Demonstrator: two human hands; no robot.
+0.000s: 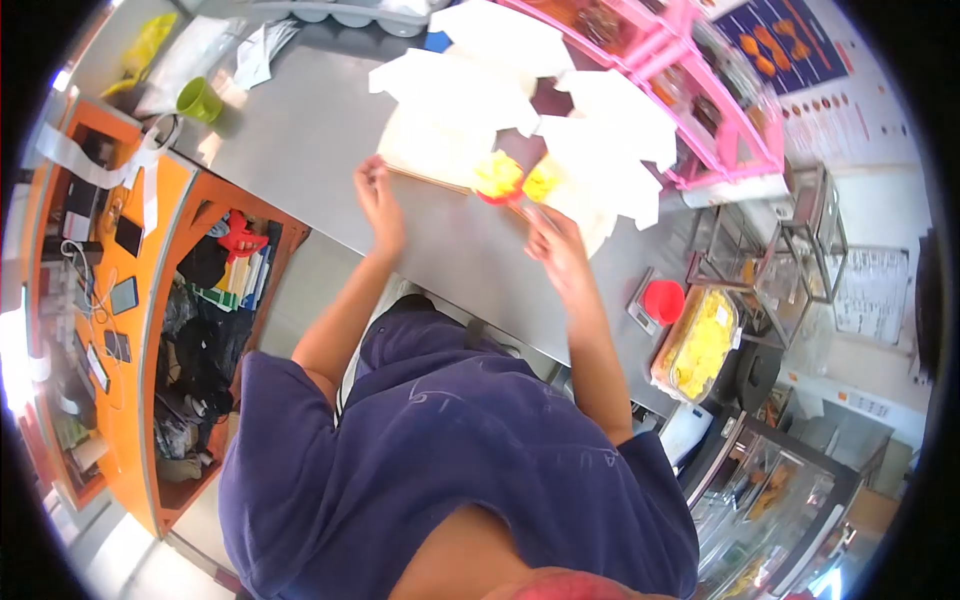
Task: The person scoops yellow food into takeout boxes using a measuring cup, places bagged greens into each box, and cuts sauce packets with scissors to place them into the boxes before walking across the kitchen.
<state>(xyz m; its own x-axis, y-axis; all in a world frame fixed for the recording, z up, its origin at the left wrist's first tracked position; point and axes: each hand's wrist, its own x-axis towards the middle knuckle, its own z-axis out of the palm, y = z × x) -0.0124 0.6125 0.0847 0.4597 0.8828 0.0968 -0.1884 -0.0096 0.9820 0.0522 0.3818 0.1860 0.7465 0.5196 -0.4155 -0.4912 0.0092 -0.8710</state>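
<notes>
My right hand (pixel 556 246) grips the handle of a red scoop (pixel 484 198) heaped with yellow food pieces (pixel 498 174). The scoop is over the near edge of the open white paper boxes. More yellow food (pixel 541 182) shows just right of it, in or against a right-hand white box (pixel 610 120). Beside the near left corner of another white box (pixel 430 130) is my left hand (pixel 380 208), fingers loosely bent and nothing visible in them. Whether its fingertips touch the box I cannot tell. Glare washes out the boxes' insides.
A clear tub of yellow food (pixel 703 345) stands at the counter's right end, beside a red cup (pixel 663 301) on a small scale (pixel 640 312). A pink rack (pixel 690 95) is behind the boxes. On the left stand a green cup (pixel 199 100) and an orange desk (pixel 125 290).
</notes>
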